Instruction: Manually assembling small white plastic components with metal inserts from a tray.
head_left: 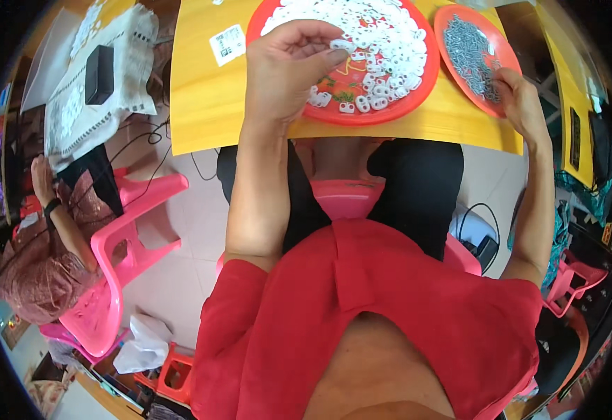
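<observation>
- Another person (36,259) is sitting far left on a pink chair (120,273), beside a cloth-covered side table (103,84).
- Left hand (288,66) is hovering over the big red plate (428,66) on the yellow table (208,105); its grip is pinching together on a white plastic piece (339,44) from the pile.
- Right hand (519,101) is resting on the smaller red plate (505,49) of small grey metal parts (470,49); its grip is hidden, cannot tell.
</observation>
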The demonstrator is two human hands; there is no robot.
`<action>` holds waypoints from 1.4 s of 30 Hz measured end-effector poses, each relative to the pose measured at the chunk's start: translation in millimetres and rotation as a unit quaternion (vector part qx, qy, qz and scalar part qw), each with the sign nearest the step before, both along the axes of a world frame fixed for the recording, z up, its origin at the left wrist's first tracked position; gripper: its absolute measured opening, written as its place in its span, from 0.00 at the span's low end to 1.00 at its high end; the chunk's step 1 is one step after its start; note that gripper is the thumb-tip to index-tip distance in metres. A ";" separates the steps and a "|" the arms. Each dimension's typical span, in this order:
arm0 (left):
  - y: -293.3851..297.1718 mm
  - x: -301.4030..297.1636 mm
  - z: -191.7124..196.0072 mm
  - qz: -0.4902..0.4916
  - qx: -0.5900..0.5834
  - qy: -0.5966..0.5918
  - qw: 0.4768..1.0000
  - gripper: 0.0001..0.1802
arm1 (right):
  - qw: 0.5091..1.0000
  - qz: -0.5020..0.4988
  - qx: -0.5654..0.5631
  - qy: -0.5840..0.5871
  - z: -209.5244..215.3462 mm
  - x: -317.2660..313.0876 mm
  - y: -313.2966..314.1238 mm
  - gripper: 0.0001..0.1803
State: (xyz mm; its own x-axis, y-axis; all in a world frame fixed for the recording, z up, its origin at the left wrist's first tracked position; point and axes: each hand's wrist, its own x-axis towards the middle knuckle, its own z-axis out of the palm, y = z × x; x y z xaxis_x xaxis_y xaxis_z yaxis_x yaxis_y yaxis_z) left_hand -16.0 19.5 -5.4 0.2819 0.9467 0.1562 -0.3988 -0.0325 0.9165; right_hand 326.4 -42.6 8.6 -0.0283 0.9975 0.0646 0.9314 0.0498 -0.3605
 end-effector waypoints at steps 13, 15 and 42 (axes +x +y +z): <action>6.4 -13.6 -1.0 -0.030 0.129 0.207 0.969 0.09 | 0.984 -0.095 -0.052 0.144 -11.9 17.6 1.4 0.07; 6.8 -15.1 1.1 -0.048 0.187 0.225 0.955 0.09 | 0.979 -0.095 -0.051 0.171 -12.5 18.6 0.5 0.06; 18.7 1.7 6.5 0.092 0.169 0.404 0.894 0.05 | 0.975 -0.042 0.057 0.211 9.6 3.2 -12.8 0.05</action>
